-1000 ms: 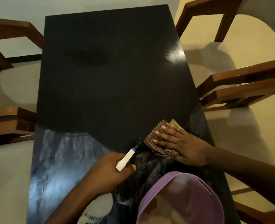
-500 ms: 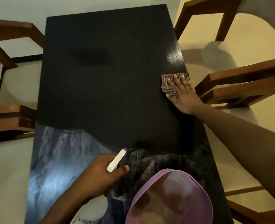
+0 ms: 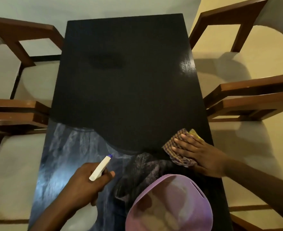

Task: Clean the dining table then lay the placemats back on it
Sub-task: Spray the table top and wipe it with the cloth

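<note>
1. The long dark counter point(image 3: 129, 90) runs away from the person. Wooden chairs point(image 3: 247, 95) with pale seats are drawn up along both long sides.
2. The right hand point(image 3: 200, 155) lies palm-down on a checked cloth point(image 3: 174, 145). The cloth is on the nearer part of the counter, close to its right edge, and a yellow corner of it pokes out beyond the fingertips.
3. That hand's fingers point(image 3: 181, 140) are straight and a little spread, pressing the cloth flat to the surface. A crumpled fold of the cloth sticks out from under the palm on the near side.
4. The left hand point(image 3: 85, 182) holds a spray bottle point(image 3: 100, 167) over the near left part of the counter. Its fingers are curled round the neck under the white head.
5. The blue-tipped nozzle points away and to the right, toward the middle of the counter. Whether a finger rests on the trigger, I cannot tell.
6. The bottle's pale body shows below the wrist, partly hidden by the forearm.
7. A wet, streaky patch point(image 3: 65, 154) shines across the near left part of the surface, beside and beyond the left hand. The far half looks matt and dark, apart from a small glint at the right edge.
8. A purple basin point(image 3: 179, 175) sits at the near end between the two forearms, close to the right hand. What is in it is pale and too blurred to make out.
</note>
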